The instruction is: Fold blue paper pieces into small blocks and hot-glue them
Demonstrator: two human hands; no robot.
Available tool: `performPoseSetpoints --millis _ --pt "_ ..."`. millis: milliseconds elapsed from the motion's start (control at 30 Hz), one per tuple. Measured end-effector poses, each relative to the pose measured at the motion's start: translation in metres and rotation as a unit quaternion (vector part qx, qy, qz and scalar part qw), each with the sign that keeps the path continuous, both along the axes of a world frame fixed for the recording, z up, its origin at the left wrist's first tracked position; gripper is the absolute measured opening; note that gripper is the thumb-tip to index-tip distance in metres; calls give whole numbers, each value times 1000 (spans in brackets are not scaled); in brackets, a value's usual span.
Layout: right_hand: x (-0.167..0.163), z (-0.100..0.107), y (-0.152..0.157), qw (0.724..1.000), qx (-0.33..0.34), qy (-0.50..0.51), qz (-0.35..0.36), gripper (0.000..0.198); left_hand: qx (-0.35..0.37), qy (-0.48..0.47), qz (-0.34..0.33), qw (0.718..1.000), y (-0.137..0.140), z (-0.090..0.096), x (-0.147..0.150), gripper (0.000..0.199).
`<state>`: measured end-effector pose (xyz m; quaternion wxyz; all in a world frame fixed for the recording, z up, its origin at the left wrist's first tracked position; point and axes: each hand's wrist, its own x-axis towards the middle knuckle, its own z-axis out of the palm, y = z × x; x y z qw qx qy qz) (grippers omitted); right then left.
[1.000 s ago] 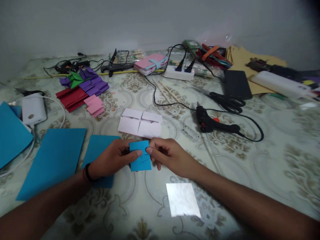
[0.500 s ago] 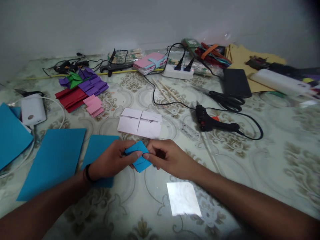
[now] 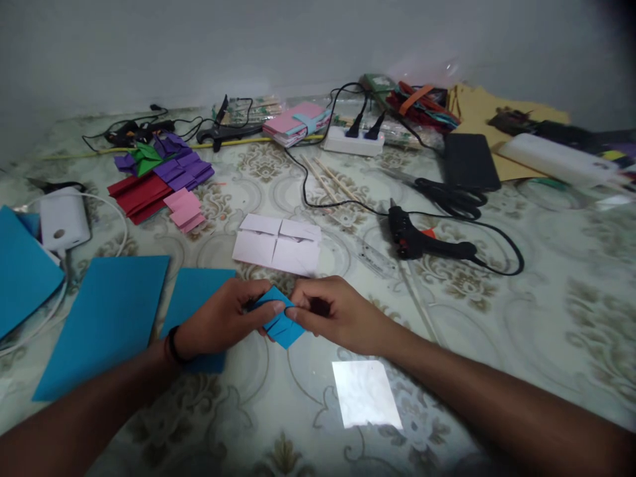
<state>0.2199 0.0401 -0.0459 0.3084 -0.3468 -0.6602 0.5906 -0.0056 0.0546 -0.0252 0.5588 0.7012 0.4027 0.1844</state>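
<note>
A small piece of folded blue paper (image 3: 285,330) is held tilted above the table, crease lines showing on its face. My left hand (image 3: 231,315) pinches its left side, thumb on top and fingers behind. On the other side, my right hand (image 3: 338,313) grips the paper the same way, and the two thumb tips nearly meet over it. Just beyond the hands lies a folded white paper (image 3: 277,245) with a cross of creases. Flat blue sheets (image 3: 112,318) rest to the left, one smaller blue sheet (image 3: 191,291) partly under my left forearm.
To the right are a black glue gun (image 3: 424,242), scissors (image 3: 447,195) and a clear ruler (image 3: 368,255). Folded purple paper (image 3: 186,169), red paper (image 3: 142,197) and pink paper (image 3: 185,209) lie far left. A power strip (image 3: 354,141) with cords stands at the back.
The folded blue paper has shifted slightly right and toward me between the fingers, its tilt a little changed. Both hands keep their pinch in nearly the same place.
</note>
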Motion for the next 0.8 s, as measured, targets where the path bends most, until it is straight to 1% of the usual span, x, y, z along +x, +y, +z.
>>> performPoseSetpoints --millis 133,333,433,533,700,800 --pt "0 -1 0 1000 -4 -6 1 31 2 -2 -20 1000 1 -1 -1 36" --pt "-1 2 1 1000 -9 -4 7 25 46 1 -45 998 1 0 -3 41" --pt "-1 4 1 1000 22 -12 10 27 50 26 -51 997 0 -1 -5 42" --pt "0 5 1 998 57 -24 14 29 55 22 -60 996 -1 -3 -7 43" --pt "0 4 1 999 36 -8 18 30 53 19 -58 997 0 -5 -6 43" --pt "0 4 0 999 34 -8 24 28 68 27 -68 995 0 -3 -5 44"
